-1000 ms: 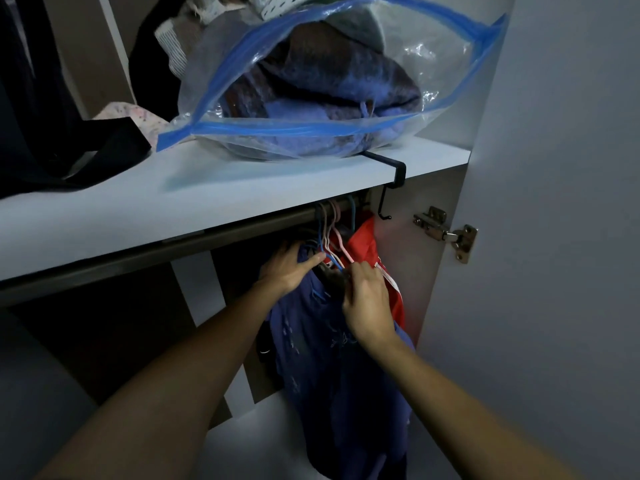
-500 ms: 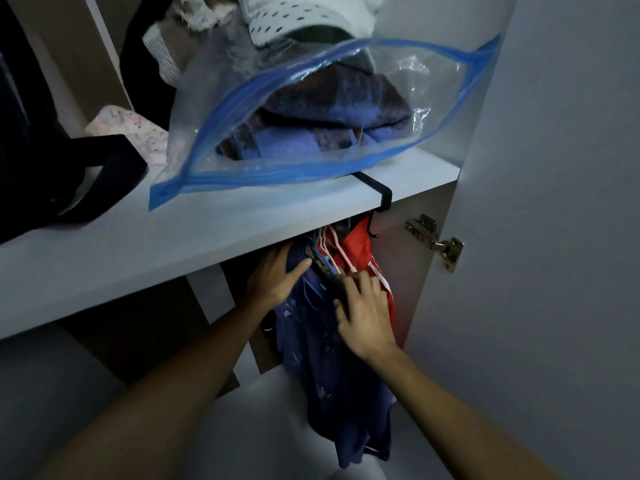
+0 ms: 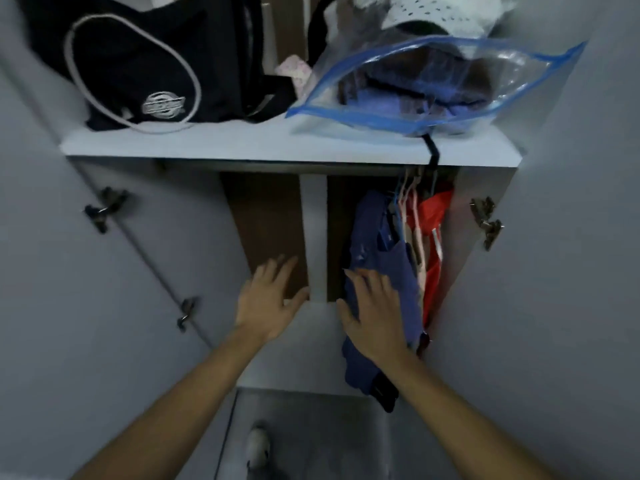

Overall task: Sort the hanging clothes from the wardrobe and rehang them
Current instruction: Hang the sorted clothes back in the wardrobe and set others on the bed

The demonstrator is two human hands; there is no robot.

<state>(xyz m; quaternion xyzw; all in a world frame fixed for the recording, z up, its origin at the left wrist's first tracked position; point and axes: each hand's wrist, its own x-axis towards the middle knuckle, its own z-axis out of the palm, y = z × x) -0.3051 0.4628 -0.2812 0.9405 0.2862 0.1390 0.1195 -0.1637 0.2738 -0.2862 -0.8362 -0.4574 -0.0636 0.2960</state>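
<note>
The wardrobe is being viewed from in front and slightly below, with both doors standing open. The blue garment (image 3: 381,251) is hanging from the rail at about one o'clock in the view, under the right end of the white shelf (image 3: 221,143). Just to its right, the red garment (image 3: 433,244) is hanging against the wardrobe's right wall, and a cluster of thin hangers (image 3: 407,206), pale pink and blue, is bunched between the two at the rail.

The right hand (image 3: 375,313) is being laid flat against the lower part of the blue garment, at about five o'clock from the hangers; its fingers are spread and straight, pressing the cloth without gripping it. The left hand (image 3: 268,299) is being held released at nine o'clock from the right hand, fingers spread and nothing grasped, in front of the brown back panel beside the white vertical divider (image 3: 313,237). Whether the left hand is touching the panel cannot be told.

On the shelf, a black bag (image 3: 145,64) with a pale cord is being carried at eleven o'clock, and a clear zip bag (image 3: 433,84) with a blue edge, filled with folded fabric, is lying at one o'clock. A black hook (image 3: 433,152) is clipped over the shelf's front edge below the zip bag. Metal hinges (image 3: 486,220) are showing on the right door.
</note>
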